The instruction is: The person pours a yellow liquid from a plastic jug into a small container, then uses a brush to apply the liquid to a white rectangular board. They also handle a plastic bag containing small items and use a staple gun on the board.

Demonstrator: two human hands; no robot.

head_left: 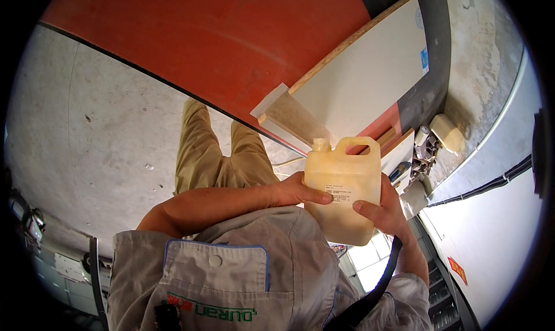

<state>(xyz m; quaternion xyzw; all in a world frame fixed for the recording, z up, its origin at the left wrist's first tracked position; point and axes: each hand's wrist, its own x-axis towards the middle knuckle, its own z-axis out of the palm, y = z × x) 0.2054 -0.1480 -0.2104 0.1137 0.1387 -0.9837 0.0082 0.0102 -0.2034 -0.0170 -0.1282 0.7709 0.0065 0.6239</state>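
Observation:
A yellowish, translucent plastic jerrycan [341,175] is between my two hands, close in front of my chest. Its capped neck and its moulded handle are at the top. My left hand [293,191] grips the jerrycan's left side, with the thumb lying across the printed label. On the opposite side, my right hand [381,208] wraps round it, thumb pressed on the front. The fingers behind the can are hidden. I cannot make out how full it is.
Beyond the can is a red work surface [219,36] with a dark border. A white board [370,71] with a raw wood edge lies on it. Another yellowish container [447,133] stands at the right beside a pile of small scraps [425,152]. A grey floor [110,123] spreads to the left.

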